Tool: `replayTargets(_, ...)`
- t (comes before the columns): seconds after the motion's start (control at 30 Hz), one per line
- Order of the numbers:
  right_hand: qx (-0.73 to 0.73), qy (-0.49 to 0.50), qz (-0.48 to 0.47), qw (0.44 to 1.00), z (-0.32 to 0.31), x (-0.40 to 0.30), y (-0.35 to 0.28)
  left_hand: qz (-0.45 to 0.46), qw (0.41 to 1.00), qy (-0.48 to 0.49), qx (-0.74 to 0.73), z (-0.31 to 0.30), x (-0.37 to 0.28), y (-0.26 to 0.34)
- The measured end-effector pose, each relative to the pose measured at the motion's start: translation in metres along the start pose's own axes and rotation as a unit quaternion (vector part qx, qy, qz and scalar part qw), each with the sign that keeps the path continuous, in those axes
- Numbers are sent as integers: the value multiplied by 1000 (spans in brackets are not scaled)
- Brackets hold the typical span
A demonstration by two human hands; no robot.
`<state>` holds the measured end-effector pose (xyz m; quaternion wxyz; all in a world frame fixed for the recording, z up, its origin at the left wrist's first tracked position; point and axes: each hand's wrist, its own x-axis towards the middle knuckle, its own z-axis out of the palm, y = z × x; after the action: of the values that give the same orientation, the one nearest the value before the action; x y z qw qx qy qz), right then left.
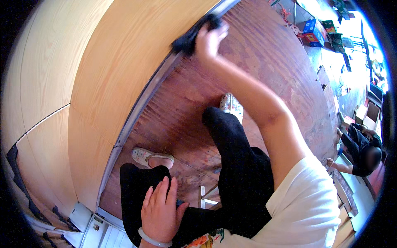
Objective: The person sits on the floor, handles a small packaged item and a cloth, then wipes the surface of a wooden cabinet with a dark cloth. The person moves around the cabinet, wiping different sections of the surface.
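Observation:
My right hand (209,40) is stretched far forward and blurred. It grips a black cloth (187,42), pressed along the grey strip (145,90) where the light wood-grain panel (114,65) meets the reddish-brown plywood floor (173,102). Part of the strip is covered by the cloth. Back near my body, my left hand (161,204) lies palm down on my black-trousered left leg (136,179). Nothing is held in it, its fingers are a little apart, and a pale bangle (152,241) circles the wrist.
Under me shows part of a wooden stool (202,198). My patterned shoes (231,105) stand on the floor. At far right another person (359,152) in dark clothing bends low. A blue and red carton (314,32) sits at upper right, among scattered items.

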<state>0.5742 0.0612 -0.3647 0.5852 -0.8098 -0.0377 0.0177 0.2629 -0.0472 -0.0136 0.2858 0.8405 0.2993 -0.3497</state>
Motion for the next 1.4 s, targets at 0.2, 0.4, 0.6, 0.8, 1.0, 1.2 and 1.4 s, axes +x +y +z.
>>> replayTargets(0.2, -25, -95, 22, 995, -18, -73, -33, -10, 1000, -5, 8, 0, 2, -1)
replayTargets(0.4, -39, 32, 27, 998, -17, 64, -28, -23, 1000, -11, 4, 0, 3, -3)
replayTargets(0.6, -62, 4, 141, 988, -34, 113, -69, -22, 1000, -16, 0, 1, 1, -5)
replayTargets(0.8, -74, -196, 135, 969, -32, -44, -51, -37, 998, -31, 35, -13, 8, 7)
replayTargets(1.0, -81, -40, 93, 992, -26, 27, -50, -22, 999, -46, 16, -6, 14, -2)
replayTargets(1.2, -126, 42, 135, 982, -33, 196, -53, -50, 997, -51, 2, 3, 20, -35)
replayTargets(1.4, -200, -4, 75, 977, -40, 241, -57, -102, 992, -73, -8, 10, 29, -72)
